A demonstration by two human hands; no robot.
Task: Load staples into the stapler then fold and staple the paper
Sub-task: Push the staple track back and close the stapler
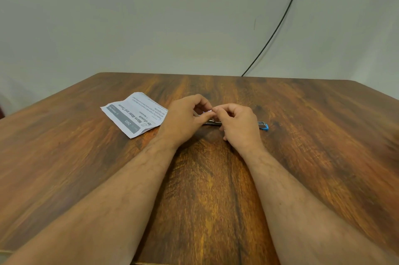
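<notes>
Two hands met over the middle of the wooden surface (216,178), fingertips drawn together. Left hand (185,119) and right hand (238,123) both had fingers curled, pinching something small and pale between them, prob. a strip of staples, though too small and blurred to be sure. Holding it w/ both hands close above the stapler (262,124) looked like lining the strip up for the open channel, so loading seemed the step in hand. Stapler lay flat just under and behind the right hand, mostly hidden; only its metal rail and blue end showed at right. Paper (135,113) sat unfolded-looking, creased, just left of the left hand, not touched, apart from the stapler. A black cable (280,22) ran down the wall behind the surface, well apart from the work. Nothing blocked the hands.
</notes>
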